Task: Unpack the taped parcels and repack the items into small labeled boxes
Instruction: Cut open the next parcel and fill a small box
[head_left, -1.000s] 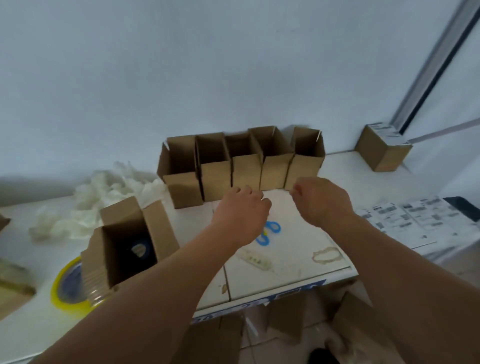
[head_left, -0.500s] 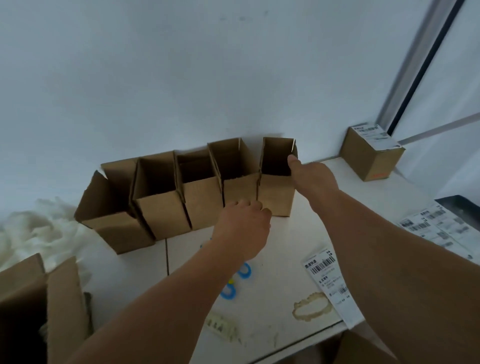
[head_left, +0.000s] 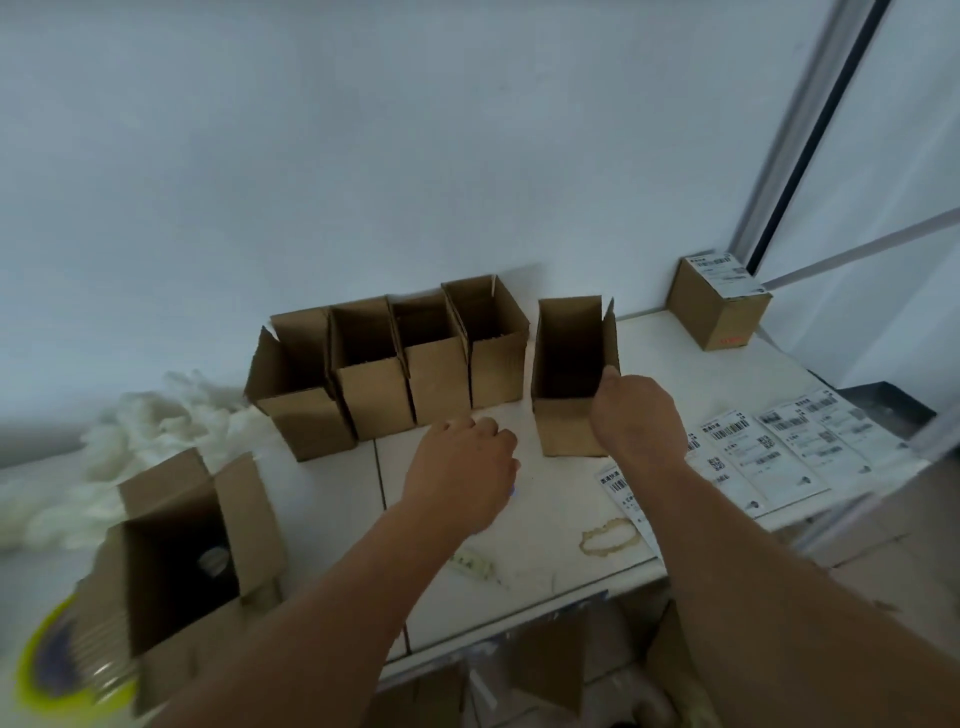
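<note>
The right hand (head_left: 636, 415) grips the open small box (head_left: 571, 374) by its right wall, just right of the row of four boxes (head_left: 384, 364) on the bench (head_left: 332, 499). Empty cardboard, probably light and crushable; the rim suits. The left hand (head_left: 460, 467) hovers, loosely curled, holding nothing.

No wording can be read. Just right of the right hand's grip (head_left: 636, 415), white shipping labels (head_left: 779, 447) on the table (head_left: 545, 525) carry barcodes, QR squares and print too blurred to make out. Farther right and beyond, a closed box (head_left: 714, 312) bears a similar label (head_left: 722, 273) on top and a red mark low on its front, both illegible.
</note>
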